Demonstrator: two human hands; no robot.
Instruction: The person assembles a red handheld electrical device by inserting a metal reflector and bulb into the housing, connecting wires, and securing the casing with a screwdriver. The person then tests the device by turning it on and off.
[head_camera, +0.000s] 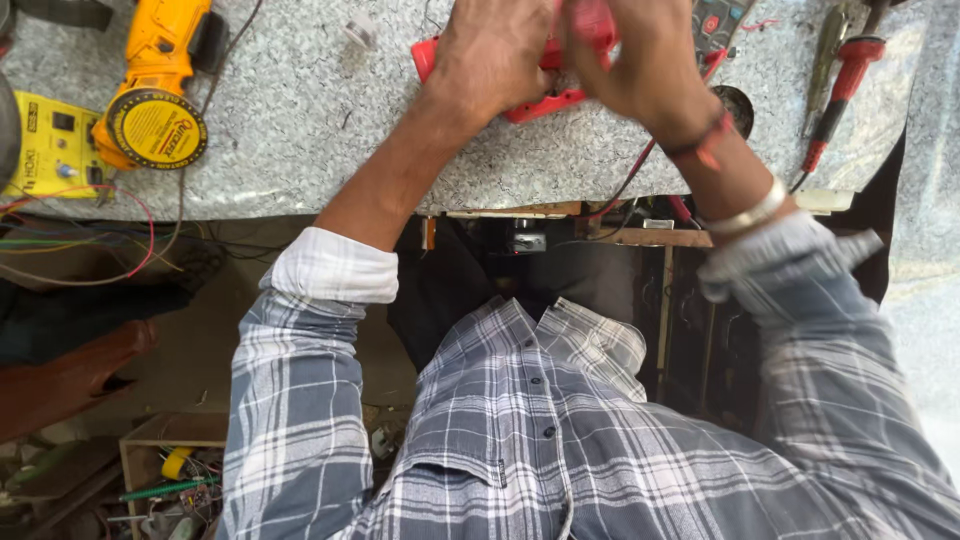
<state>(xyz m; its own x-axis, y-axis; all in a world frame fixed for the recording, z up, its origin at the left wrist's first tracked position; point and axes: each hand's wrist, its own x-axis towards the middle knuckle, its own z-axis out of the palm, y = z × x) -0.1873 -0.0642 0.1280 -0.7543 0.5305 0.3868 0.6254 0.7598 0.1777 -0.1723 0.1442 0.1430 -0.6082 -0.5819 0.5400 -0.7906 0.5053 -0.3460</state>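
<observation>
Gripping red plastic casing (540, 75): L hand (490, 55) + R hand (640, 60) clenched on it, speckled granite bench (300, 130).

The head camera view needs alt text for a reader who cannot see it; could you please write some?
Both bare hands, left hand and right hand, grip a red device on a speckled stone worktop. A yellow power tool lies left, a red-handled screwdriver right.

Speckled grey stone worktop (300, 130) (daylit) above a cluttered floor (190, 360)
</observation>
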